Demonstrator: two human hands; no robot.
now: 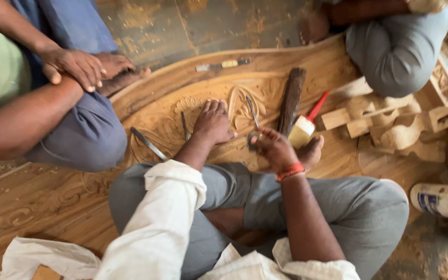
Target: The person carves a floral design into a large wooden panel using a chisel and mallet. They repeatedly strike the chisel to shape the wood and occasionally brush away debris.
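The left hand (212, 123) rests flat, palm down, on the carved wooden panel (156, 111), which lies on the floor across the person's crossed legs. The right hand (278, 150) is closed around a small dark metal tool (253, 141) at the panel's carving. A slim chisel (252, 111) lies between the two hands. Just beyond the right hand lie a dark wooden mallet (291, 99) and a red-handled brush (307, 123). Another person's hands (79, 66) rest on their knee at upper left.

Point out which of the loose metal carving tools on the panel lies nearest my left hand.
The thin dark chisel just beside the left hand. The broader blade lies farther off, and the slim one lies toward the right hand.
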